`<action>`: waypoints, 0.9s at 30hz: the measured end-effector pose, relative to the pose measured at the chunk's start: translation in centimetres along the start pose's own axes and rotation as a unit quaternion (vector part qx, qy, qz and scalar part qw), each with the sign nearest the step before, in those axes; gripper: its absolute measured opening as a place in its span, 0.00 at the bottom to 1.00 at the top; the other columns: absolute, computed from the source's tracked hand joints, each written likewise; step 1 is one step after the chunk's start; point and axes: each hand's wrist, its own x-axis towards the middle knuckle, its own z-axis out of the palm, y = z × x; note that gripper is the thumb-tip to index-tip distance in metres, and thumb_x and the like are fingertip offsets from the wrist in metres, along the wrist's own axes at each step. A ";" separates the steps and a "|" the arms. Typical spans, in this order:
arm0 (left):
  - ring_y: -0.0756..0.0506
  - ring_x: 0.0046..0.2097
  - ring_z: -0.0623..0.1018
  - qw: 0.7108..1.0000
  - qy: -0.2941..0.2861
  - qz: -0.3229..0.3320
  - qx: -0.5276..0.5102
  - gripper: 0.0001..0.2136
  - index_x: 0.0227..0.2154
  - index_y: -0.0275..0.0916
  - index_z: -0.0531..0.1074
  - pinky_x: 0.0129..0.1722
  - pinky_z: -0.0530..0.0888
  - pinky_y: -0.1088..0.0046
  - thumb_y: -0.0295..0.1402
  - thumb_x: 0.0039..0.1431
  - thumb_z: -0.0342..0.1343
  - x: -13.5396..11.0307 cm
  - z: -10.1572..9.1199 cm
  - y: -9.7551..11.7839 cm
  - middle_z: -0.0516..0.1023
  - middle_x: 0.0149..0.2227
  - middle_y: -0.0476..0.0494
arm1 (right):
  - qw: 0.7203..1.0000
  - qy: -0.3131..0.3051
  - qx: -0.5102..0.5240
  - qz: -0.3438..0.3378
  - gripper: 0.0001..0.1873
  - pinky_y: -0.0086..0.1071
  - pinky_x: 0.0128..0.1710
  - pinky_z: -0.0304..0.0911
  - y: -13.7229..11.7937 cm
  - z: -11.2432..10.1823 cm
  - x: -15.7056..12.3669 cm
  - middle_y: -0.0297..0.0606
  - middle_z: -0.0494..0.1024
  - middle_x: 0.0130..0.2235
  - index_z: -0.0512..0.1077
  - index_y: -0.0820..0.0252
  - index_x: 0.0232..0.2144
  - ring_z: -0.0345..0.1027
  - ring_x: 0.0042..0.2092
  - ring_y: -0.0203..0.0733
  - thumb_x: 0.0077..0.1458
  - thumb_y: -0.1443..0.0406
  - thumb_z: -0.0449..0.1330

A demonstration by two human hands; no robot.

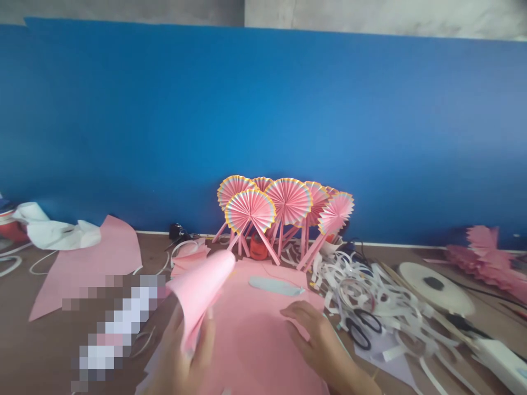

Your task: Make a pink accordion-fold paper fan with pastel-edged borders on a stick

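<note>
My left hand is closed around a curled pink paper, its thumb on the near side and the paper's rolled edge tilted up to the right. Below it lies a large pink sheet covering the middle of the table. My right hand rests low over that sheet's right side, fingers stretched out to the left, holding nothing. Just beyond the fingers is a pale blue rounded paper strip, lying flat on the sheet. Slight motion blur softens both hands.
Several pleated pink paper fans stand at the back against a blue panel. To the right are tangled white paper strips, black-handled scissors and a round white disc. More pink paper lies left.
</note>
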 end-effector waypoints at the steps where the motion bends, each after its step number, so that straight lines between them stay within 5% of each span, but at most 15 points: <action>1: 0.35 0.47 0.71 0.999 0.017 0.024 0.020 0.16 0.48 0.44 0.71 0.47 0.67 0.57 0.36 0.57 0.50 0.3 -0.6 0.3 0.74 0.40 0.38 | 1.000 0.005 -0.003 0.005 0.13 0.35 0.40 0.68 0.3 0.1 0.1 0.41 0.77 0.38 0.72 0.57 0.40 0.72 0.40 0.43 0.57 0.72 0.51; 4: 0.38 0.42 0.71 0.987 0.033 0.103 0.121 0.22 0.56 0.43 0.64 0.43 0.66 0.58 0.27 0.58 0.46 2.2 -0.4 2.2 0.73 0.39 0.39 | 0.995 0.095 -0.022 0.001 0.11 0.37 0.40 0.66 0.2 0.1 0.0 0.41 0.76 0.37 0.70 0.58 0.40 0.71 0.40 0.44 0.58 0.72 0.51; 7: 0.40 0.39 0.72 0.955 -0.047 0.126 0.263 0.24 0.55 0.38 0.64 0.40 0.67 0.61 0.19 0.56 0.45 4.0 2.7 4.1 0.73 0.37 0.40 | 0.981 0.178 -0.059 -0.054 0.12 0.40 0.43 0.63 -0.9 -0.2 -0.3 0.42 0.74 0.38 0.65 0.58 0.43 0.68 0.43 0.46 0.55 0.71 0.53; 10: 0.40 0.41 0.72 0.928 -0.111 0.135 0.329 0.22 0.51 0.35 0.66 0.41 0.67 0.61 0.16 0.53 0.46 4.6 6.5 4.9 0.73 0.38 0.39 | 0.982 0.103 -0.108 -0.112 0.17 0.40 0.42 0.60 -1.7 0.2 -0.4 0.42 0.74 0.41 0.66 0.58 0.45 0.66 0.43 0.47 0.52 0.69 0.58; 13: 0.39 0.40 0.72 0.911 -0.146 0.159 0.352 0.21 0.49 0.32 0.67 0.39 0.68 0.62 0.16 0.53 0.47 4.3 8.5 4.5 0.73 0.38 0.37 | 0.984 0.031 -0.144 -0.098 0.08 0.36 0.36 0.57 -1.2 1.6 -0.4 0.38 0.74 0.34 0.70 0.58 0.36 0.65 0.37 0.44 0.52 0.71 0.55; 16: 0.41 0.38 0.71 0.921 -0.164 0.170 0.309 0.15 0.43 0.35 0.70 0.38 0.67 0.63 0.18 0.55 0.47 4.0 8.2 3.3 0.73 0.36 0.41 | 0.987 0.003 -0.144 -0.065 0.10 0.34 0.33 0.54 -0.1 2.6 -0.6 0.35 0.71 0.28 0.69 0.58 0.27 0.62 0.32 0.41 0.52 0.75 0.51; 20: 0.43 0.38 0.70 0.952 -0.180 0.153 0.193 0.10 0.32 0.38 0.71 0.39 0.66 0.65 0.21 0.60 0.46 3.8 6.2 0.9 0.73 0.35 0.45 | 0.994 -0.045 -0.098 -0.003 0.11 0.34 0.34 0.55 0.9 2.2 -0.7 0.37 0.72 0.30 0.70 0.60 0.27 0.63 0.35 0.42 0.53 0.77 0.52; 27: 0.44 0.39 0.72 0.974 -0.203 0.098 0.036 0.11 0.33 0.41 0.74 0.40 0.68 0.66 0.22 0.61 0.47 4.0 4.4 -0.6 0.74 0.35 0.46 | 0.987 -0.127 0.013 0.097 0.13 0.35 0.36 0.59 0.7 0.6 -0.1 0.37 0.71 0.31 0.71 0.59 0.29 0.64 0.36 0.42 0.56 0.76 0.51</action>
